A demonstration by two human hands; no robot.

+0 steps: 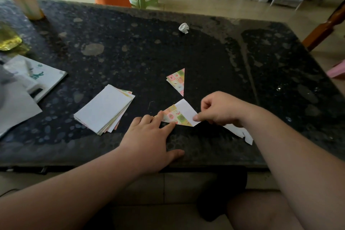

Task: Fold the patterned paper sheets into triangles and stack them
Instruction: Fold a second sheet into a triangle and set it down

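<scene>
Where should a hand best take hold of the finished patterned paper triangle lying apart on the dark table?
Probably at its near tip, coming from the person's side. The folded patterned paper triangle lies flat on the dark table, so only a corner can be lifted and pinched; that tip points toward the person with bare table around it.

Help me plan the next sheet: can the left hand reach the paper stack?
Probably yes: the paper stack lies beside the left hand, nothing between, though that hand presses the half-folded sheet.
</scene>
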